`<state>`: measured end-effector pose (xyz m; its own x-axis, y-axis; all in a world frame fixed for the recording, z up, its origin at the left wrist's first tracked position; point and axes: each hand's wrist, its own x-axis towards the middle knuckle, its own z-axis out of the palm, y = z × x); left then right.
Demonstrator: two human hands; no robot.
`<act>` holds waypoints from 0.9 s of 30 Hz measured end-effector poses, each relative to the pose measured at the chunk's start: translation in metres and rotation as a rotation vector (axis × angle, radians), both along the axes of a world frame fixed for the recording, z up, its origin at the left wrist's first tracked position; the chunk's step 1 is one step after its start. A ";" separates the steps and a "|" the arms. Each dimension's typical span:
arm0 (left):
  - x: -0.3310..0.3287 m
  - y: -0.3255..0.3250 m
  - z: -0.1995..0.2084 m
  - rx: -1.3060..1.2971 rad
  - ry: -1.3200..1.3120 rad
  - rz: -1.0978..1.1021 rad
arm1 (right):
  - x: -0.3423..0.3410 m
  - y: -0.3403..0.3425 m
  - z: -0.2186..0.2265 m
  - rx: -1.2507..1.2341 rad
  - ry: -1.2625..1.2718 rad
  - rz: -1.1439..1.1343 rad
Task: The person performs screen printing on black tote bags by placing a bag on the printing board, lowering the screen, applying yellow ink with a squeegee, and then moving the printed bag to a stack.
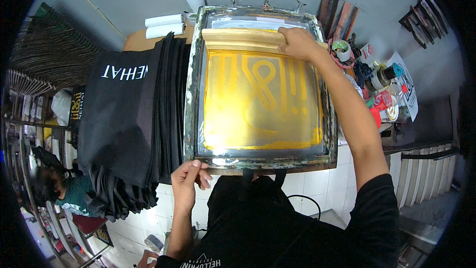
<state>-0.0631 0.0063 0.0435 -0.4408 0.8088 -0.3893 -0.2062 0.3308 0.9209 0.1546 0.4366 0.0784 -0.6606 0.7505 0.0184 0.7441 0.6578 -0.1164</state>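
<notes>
A screen printing frame (191, 94) with a worn, paint-marked border lies before me. Yellow-gold ink (238, 129) covers most of its mesh, and a looping design with upright bars shows through. Across the far end rests a wooden squeegee (238, 37). My right hand (300, 43) grips this squeegee near its right end, with the arm reaching over the frame's right side. Down at the near left corner, my left hand (187, 181) has its thumb on the frame's edge and its fingers curled beside it. Black fabric of a bag peeks out under the near edge.
A thick stack of black tote bags (121, 119) with white lettering hangs left of the frame. White paper rolls (166, 26) lie behind it. Bottles and jars (384, 89) crowd the right side. Hinge clamps (267, 2) line the far edge. Another person (74, 193) is at the lower left.
</notes>
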 end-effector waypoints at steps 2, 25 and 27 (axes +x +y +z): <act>-0.002 0.009 0.001 0.049 0.138 0.131 | 0.007 0.023 0.002 -0.022 0.033 0.050; -0.041 0.092 -0.028 0.136 0.795 0.086 | 0.014 0.038 0.019 0.109 0.274 -0.167; -0.038 0.091 -0.036 0.143 0.785 0.097 | 0.015 0.045 0.013 0.149 0.259 -0.153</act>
